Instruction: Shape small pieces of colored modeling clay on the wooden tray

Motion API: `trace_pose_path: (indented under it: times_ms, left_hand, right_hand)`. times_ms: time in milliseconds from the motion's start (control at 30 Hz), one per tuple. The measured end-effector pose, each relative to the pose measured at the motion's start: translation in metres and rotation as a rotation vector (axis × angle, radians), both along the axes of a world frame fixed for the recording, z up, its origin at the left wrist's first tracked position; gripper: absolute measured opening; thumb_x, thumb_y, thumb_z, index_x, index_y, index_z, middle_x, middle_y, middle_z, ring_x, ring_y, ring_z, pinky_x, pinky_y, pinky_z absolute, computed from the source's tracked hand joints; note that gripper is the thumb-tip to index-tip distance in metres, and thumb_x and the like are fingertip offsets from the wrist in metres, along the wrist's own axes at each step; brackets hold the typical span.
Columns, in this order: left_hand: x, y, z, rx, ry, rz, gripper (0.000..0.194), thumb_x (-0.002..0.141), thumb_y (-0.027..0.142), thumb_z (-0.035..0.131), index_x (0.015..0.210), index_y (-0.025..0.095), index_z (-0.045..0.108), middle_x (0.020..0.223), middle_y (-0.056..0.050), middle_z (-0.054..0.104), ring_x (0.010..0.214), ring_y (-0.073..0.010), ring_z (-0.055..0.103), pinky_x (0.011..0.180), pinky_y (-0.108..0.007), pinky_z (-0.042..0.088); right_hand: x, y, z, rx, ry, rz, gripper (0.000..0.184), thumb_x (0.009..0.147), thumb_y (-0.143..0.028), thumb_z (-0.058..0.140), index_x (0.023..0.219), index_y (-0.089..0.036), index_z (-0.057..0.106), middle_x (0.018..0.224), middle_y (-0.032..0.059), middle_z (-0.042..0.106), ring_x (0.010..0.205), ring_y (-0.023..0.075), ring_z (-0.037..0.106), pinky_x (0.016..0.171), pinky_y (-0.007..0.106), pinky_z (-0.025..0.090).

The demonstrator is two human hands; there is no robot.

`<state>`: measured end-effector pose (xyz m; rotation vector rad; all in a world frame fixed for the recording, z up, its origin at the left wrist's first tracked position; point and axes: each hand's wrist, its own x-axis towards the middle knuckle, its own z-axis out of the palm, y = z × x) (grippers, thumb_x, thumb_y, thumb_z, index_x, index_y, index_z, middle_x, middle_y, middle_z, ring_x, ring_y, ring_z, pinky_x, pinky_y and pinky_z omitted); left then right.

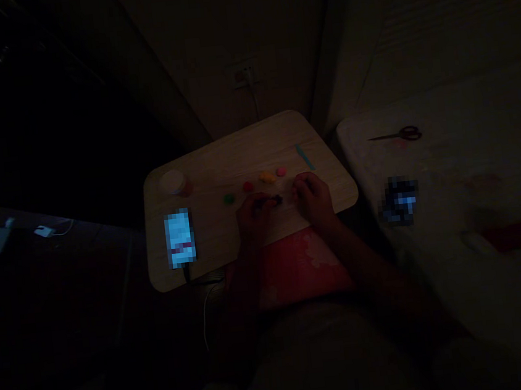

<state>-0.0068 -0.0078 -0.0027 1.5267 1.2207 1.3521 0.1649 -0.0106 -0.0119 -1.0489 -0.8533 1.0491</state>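
We pinch a small dark lump over the near part of the desk, in dim light.
The fingers of our left hand seem closed on the dark lump, its end poking out toward our right hand, whose fingers curl in close; whether they grip anything, we cannot tell. Just beyond lie a green lump, a red lump, a yellow-orange lump and a pink lump. To handle it well, we should keep the left pinch light, since it could be soft and dent, steady both hands close to the desk, and avoid brushing the other colours.
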Motion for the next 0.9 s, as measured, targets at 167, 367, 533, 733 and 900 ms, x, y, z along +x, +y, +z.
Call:
trace_pose_path:
  times_ms: [167, 367, 533, 733, 900]
  left_hand:
    - [0.000, 0.001, -0.002, -0.005, -0.007, 0.011, 0.022, 0.085, 0.042, 0.080, 0.091, 0.021, 0.075, 0.090, -0.005, 0.078, 0.084, -0.0180, 0.074, 0.082, -0.030, 0.060]
    - [0.001, 0.000, 0.000, -0.017, -0.020, 0.019, 0.023, 0.084, 0.042, 0.081, 0.091, 0.021, 0.074, 0.090, -0.004, 0.078, 0.086, -0.0180, 0.074, 0.084, -0.031, 0.060]
    - [0.001, -0.001, 0.003, -0.020, -0.019, 0.013, 0.018, 0.084, 0.038, 0.080, 0.091, 0.021, 0.074, 0.091, -0.004, 0.078, 0.086, -0.0177, 0.074, 0.083, -0.030, 0.060]
    - [0.002, -0.001, 0.003, -0.040, -0.026, 0.025, 0.017, 0.084, 0.037, 0.080, 0.089, 0.021, 0.074, 0.089, -0.004, 0.077, 0.086, -0.0179, 0.074, 0.083, -0.030, 0.059]
    - [0.002, -0.001, 0.003, -0.033, -0.009, 0.023, 0.016, 0.083, 0.034, 0.080, 0.089, 0.020, 0.075, 0.089, -0.003, 0.077, 0.085, -0.0164, 0.074, 0.082, -0.027, 0.058]
  right_hand:
    - [0.000, -0.003, 0.008, -0.034, -0.060, -0.008, 0.031, 0.091, -0.052, 0.068, 0.079, -0.025, 0.058, 0.064, -0.0035, 0.057, 0.052, 0.0121, 0.048, 0.047, 0.025, 0.037]
    - [0.003, -0.006, 0.013, -0.009, -0.177, 0.005, 0.047, 0.096, -0.060, 0.062, 0.067, -0.024, 0.056, 0.057, -0.0030, 0.050, 0.050, 0.0121, 0.042, 0.046, 0.027, 0.032]
    - [0.004, -0.007, 0.014, 0.036, -0.220, -0.005, 0.053, 0.098, -0.060, 0.059, 0.059, -0.024, 0.051, 0.056, -0.0021, 0.048, 0.053, 0.0127, 0.043, 0.051, 0.028, 0.035]
    - [0.000, -0.005, 0.011, 0.005, -0.079, -0.055, 0.037, 0.091, -0.056, 0.069, 0.078, -0.026, 0.053, 0.064, -0.0051, 0.051, 0.054, 0.0119, 0.046, 0.048, 0.025, 0.036]
    - [0.000, -0.003, 0.006, 0.018, -0.043, -0.020, 0.021, 0.082, -0.041, 0.079, 0.085, -0.024, 0.066, 0.074, -0.0029, 0.062, 0.059, 0.0122, 0.054, 0.052, 0.025, 0.043]
